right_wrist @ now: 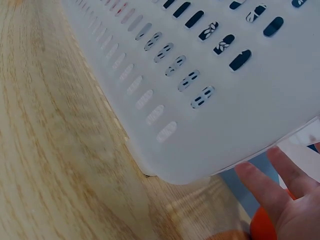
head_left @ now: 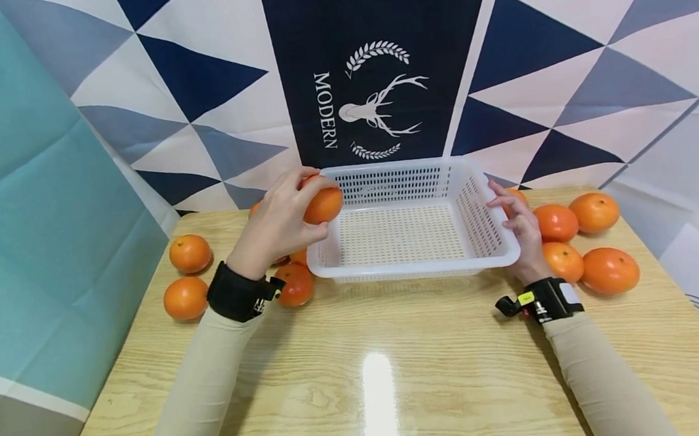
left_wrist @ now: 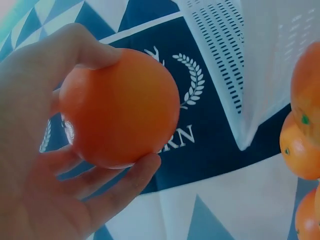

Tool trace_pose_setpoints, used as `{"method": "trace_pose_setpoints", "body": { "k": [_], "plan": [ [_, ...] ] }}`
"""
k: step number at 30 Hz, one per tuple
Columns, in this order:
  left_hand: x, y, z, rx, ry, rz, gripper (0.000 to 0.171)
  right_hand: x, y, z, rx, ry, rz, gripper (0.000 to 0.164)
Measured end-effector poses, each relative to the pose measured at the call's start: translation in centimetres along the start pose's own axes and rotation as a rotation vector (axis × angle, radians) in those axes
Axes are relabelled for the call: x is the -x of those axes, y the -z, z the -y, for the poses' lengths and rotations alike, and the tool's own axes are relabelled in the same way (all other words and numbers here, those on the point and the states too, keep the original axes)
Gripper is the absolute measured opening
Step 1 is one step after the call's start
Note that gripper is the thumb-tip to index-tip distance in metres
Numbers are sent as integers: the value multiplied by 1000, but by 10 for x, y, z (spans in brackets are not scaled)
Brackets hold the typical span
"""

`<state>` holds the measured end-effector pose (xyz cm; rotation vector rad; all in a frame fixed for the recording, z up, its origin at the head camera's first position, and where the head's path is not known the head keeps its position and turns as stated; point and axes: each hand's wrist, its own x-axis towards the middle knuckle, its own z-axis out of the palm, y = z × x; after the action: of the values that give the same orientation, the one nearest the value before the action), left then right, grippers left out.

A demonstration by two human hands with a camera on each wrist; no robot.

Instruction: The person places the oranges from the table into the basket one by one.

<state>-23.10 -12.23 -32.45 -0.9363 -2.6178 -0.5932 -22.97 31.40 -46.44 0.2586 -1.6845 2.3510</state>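
Note:
My left hand point(head_left: 284, 209) grips an orange point(head_left: 324, 205) above the left end of a white plastic basket point(head_left: 415, 267). In the left wrist view, thumb and fingers curve round the glossy orange point(left_wrist: 125, 107), which overlaps the dark cloth behind. At the basket's right end, my right hand point(head_left: 525, 245) touches the rim. Seen from the right wrist, two fairly straight fingers point(right_wrist: 265, 187) meet the outer edge of the basket point(right_wrist: 210, 145). The basket's slotted inside holds nothing.
Two oranges point(head_left: 189, 253) lie at the table's left edge, and another orange point(head_left: 296, 285) sits beside the basket, partly behind the left wrist. Several oranges point(head_left: 611, 270) cluster right of the right hand. A patterned cloth point(head_left: 387, 71) hangs behind the wooden table point(head_left: 447, 361).

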Motion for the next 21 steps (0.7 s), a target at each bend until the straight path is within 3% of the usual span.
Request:
{"method": "trace_pose_setpoints", "body": {
  "k": [12, 21],
  "plan": [
    [-49, -19, -8, 12, -58, 90, 56, 1, 1, 3, 6, 3, -11, 62],
    [-76, -33, -11, 30, -105, 143, 56, 0, -1, 3, -9, -2, -6, 62]
  ]
}}
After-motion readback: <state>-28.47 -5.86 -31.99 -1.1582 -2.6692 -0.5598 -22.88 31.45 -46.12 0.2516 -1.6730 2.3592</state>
